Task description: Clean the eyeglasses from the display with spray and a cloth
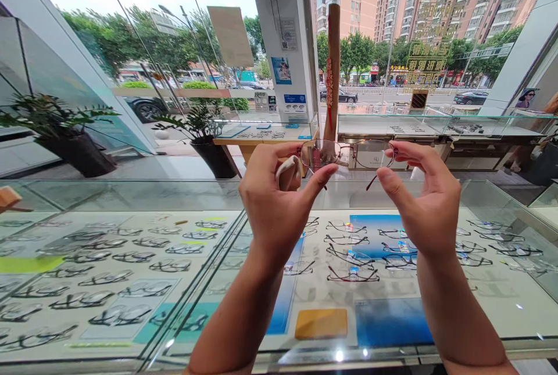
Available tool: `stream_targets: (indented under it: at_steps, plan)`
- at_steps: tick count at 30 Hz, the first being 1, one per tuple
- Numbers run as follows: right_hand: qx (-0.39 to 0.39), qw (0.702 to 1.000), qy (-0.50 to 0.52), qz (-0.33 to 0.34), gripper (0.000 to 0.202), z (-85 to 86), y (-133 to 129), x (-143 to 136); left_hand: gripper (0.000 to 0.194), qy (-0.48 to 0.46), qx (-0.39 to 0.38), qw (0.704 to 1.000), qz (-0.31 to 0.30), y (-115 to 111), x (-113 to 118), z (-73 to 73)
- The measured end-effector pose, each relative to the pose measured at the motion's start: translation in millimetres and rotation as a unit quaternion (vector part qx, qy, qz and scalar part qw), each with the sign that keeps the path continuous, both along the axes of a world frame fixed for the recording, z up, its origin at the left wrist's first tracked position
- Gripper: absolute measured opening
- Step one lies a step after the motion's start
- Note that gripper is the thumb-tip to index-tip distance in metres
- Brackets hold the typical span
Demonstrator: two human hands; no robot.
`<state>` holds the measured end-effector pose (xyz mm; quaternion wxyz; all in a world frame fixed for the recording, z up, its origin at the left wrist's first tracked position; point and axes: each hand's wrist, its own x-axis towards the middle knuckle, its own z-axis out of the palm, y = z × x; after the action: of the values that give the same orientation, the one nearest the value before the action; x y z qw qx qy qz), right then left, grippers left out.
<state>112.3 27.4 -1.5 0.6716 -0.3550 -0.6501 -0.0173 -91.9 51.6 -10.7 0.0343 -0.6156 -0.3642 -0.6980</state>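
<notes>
A pair of thin-rimmed eyeglasses (347, 154) is held up level above the glass display counter, its temples pointing down. My left hand (279, 195) grips the left end of the frame and also has a pale cloth (289, 174) tucked in its fingers. At the right end of the frame, my right hand (421, 195) pinches the rim and hinge between thumb and fingers. Both hands are in the air over the counter, clear of the glass.
Below, the glass counter (209, 192) holds rows of eyeglasses (353, 274) and an orange-brown block (321, 324). Farther off stand potted plants (213, 151), a wooden post (333, 67) and another glass display case (392, 125) by the window.
</notes>
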Motion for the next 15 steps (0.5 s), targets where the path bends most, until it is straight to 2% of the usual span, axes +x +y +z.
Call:
stream_targets:
  at_steps: [10, 15]
  plan:
    - [-0.008, 1.0, -0.008, -0.007, 0.029, -0.8, 2.7, 2.1, 0.041, 0.021, 0.03, 0.999, 0.016, 1.1, -1.2, 0.0]
    - [-0.016, 1.0, -0.012, -0.003, 0.028, -1.1, 4.7, 3.4, 0.042, 0.032, 0.068, 0.996, 0.056, -0.4, -0.5, 2.9]
